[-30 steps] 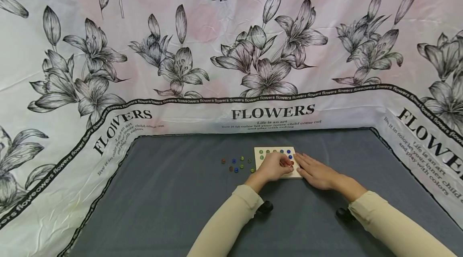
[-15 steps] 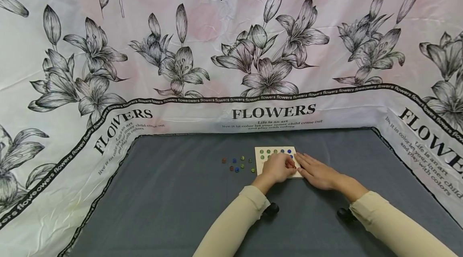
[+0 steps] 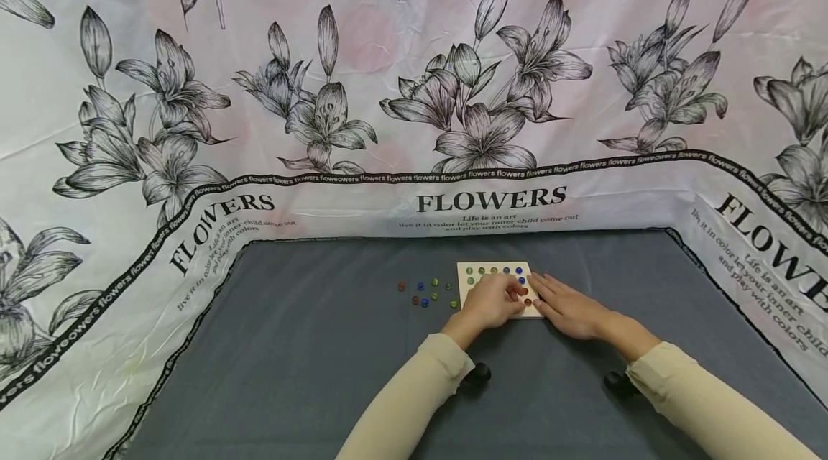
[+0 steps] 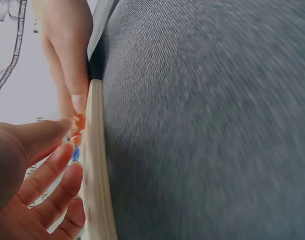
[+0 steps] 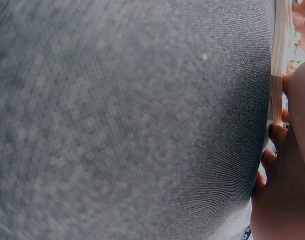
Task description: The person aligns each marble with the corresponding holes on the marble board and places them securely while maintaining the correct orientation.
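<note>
A small wooden board (image 3: 463, 269) lies on the grey cloth (image 3: 323, 345), with green, blue and red beads in its holes. My left hand (image 3: 511, 293) hovers over the board's near half. Its fingers are relaxed and hold nothing in the left wrist view, where the left hand (image 4: 52, 160) sits close to an orange bead (image 4: 80, 121) on the board (image 4: 95, 165). My right hand (image 3: 550, 295) lies flat with straight fingers against the board's right edge. A red bead (image 3: 527, 301) shows between the two hands.
Several loose beads (image 3: 427, 292) lie on the cloth just left of the board. A flower-printed sheet (image 3: 414, 86) rises behind and along both sides. Black wrist mounts (image 3: 479, 374) sit under both sleeves.
My left hand has drawn back slightly toward me, uncovering a red bead near the board's right side. The right hand stays in place.
</note>
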The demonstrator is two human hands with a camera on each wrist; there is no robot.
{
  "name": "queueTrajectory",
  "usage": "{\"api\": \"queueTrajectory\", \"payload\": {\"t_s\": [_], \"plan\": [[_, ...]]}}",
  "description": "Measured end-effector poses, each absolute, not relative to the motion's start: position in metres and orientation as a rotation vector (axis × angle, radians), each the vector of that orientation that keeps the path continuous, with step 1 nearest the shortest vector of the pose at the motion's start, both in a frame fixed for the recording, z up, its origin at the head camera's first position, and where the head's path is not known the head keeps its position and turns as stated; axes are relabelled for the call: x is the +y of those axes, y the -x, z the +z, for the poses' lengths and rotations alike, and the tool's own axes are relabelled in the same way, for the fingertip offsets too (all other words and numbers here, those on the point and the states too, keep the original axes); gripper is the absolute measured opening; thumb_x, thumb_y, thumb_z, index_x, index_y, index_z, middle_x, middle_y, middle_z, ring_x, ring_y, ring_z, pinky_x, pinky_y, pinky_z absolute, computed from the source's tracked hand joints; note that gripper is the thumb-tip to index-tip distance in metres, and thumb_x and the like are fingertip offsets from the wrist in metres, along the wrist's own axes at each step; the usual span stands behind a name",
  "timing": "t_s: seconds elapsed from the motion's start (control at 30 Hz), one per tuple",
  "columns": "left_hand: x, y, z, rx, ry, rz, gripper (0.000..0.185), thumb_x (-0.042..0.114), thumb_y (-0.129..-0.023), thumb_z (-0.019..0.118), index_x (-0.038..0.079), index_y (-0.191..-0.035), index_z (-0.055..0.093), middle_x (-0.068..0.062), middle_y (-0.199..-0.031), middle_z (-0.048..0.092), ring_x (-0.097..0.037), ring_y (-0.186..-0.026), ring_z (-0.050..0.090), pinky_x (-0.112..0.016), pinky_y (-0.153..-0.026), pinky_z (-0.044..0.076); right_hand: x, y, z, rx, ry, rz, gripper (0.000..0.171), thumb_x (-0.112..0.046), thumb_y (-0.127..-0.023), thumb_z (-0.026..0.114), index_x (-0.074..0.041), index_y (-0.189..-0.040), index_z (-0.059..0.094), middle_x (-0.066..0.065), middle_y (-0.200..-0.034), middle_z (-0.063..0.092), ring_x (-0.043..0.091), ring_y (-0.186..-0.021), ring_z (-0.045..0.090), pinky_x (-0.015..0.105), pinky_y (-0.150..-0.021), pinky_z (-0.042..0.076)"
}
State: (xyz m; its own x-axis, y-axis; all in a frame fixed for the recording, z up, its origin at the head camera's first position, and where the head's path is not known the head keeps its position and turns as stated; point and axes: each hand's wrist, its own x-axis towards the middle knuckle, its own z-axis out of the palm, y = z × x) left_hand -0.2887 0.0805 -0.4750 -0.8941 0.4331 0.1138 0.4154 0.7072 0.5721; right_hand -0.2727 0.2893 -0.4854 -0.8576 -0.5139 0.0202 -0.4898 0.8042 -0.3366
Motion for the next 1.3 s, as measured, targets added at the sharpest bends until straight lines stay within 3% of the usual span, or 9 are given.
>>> {"api": "queueTrajectory", "payload": {"t_s": [0.33, 0.63, 0.87, 1.03, 1.2, 1.3], "plan": [[0.038, 0.282, -0.467, 2.971, -0.847, 0.871, 0.016, 0.025, -0.094, 0.077, 0.019, -0.109, 0.075, 0.007, -0.098, 0.070, -0.004, -0.076, 0.058, -0.022, -0.064, 0.046, 0.289, 0.272, -0.486, 2.912, 0.797, -0.511, 0.057, -0.031, -0.112, 0.041, 0.002, -0.158, 0.031, 0.026, -0.163, 0.029, 0.052, -0.149, 0.023, 0.065, -0.116, 0.024], [-0.007, 0.272, -0.456, 2.982, -0.884, 0.830, 0.025, 0.027, -0.098, 0.073, 0.014, -0.119, 0.073, 0.001, -0.106, 0.068, -0.006, -0.076, 0.058, -0.024, -0.062, 0.046, 0.290, 0.269, -0.486, 2.929, 0.838, -0.551, 0.056, -0.027, -0.111, 0.044, 0.005, -0.157, 0.033, 0.030, -0.160, 0.031, 0.055, -0.146, 0.026, 0.066, -0.114, 0.027], [-0.034, 0.271, -0.451, 2.974, -0.904, 0.814, 0.031, 0.029, -0.099, 0.071, 0.012, -0.125, 0.070, -0.005, -0.116, 0.067, -0.019, -0.100, 0.065, -0.034, -0.081, 0.053, 0.290, 0.270, -0.485, 2.924, 0.824, -0.536, 0.057, -0.029, -0.112, 0.042, 0.003, -0.157, 0.032, 0.028, -0.162, 0.029, 0.055, -0.147, 0.024, 0.066, -0.114, 0.026], [-0.053, 0.271, -0.452, 2.994, -0.885, 0.798, 0.037, 0.031, -0.098, 0.072, 0.013, -0.130, 0.067, -0.005, -0.124, 0.064, -0.024, -0.113, 0.062, -0.043, -0.090, 0.052, 0.290, 0.270, -0.485, 2.923, 0.824, -0.552, 0.057, -0.028, -0.111, 0.043, 0.003, -0.157, 0.032, 0.028, -0.162, 0.029, 0.055, -0.147, 0.024, 0.067, -0.114, 0.026], [-0.076, 0.272, -0.450, 3.008, -0.859, 0.814, 0.043, 0.031, -0.098, 0.071, 0.013, -0.137, 0.062, -0.006, -0.133, 0.059, -0.027, -0.119, 0.058, -0.049, -0.095, 0.050, 0.289, 0.270, -0.486, 2.920, 0.809, -0.524, 0.058, -0.031, -0.112, 0.042, 0.002, -0.158, 0.031, 0.026, -0.163, 0.029, 0.052, -0.148, 0.024, 0.064, -0.116, 0.026], [-0.090, 0.276, -0.450, 3.000, -0.848, 0.864, 0.046, 0.029, -0.098, 0.072, 0.013, -0.139, 0.059, -0.009, -0.136, 0.057, -0.029, -0.117, 0.060, -0.049, -0.092, 0.051, 0.292, 0.272, -0.490, 2.935, 0.838, -0.541, 0.057, -0.031, -0.112, 0.042, 0.001, -0.158, 0.032, 0.028, -0.162, 0.030, 0.054, -0.147, 0.025, 0.066, -0.113, 0.027]]}}
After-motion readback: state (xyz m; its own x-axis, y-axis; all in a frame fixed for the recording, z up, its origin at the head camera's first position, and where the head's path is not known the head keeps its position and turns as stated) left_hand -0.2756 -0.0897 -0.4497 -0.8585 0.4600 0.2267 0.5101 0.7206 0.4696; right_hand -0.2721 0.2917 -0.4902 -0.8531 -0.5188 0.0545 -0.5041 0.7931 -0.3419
